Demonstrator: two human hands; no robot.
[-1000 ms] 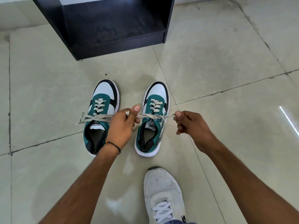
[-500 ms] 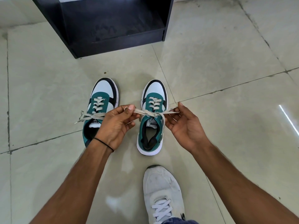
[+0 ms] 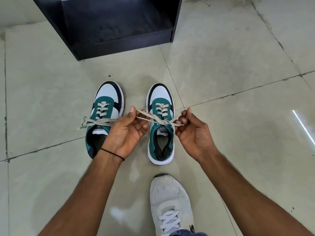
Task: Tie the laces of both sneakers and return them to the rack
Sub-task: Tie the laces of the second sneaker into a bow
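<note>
Left sneaker [image 3: 104, 116] looks tied. Both hands, left [image 3: 126, 132] and right [image 3: 192, 133], pinch the right sneaker's [image 3: 161, 123] laces [image 3: 153, 118] at its half-made knot. Rack [image 3: 119, 23], beyond the sneakers, awaits both.

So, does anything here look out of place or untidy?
Only one thing: the left sneaker has loose lace ends trailing sideways onto the floor. Both hands hold the right sneaker's laces.
</note>
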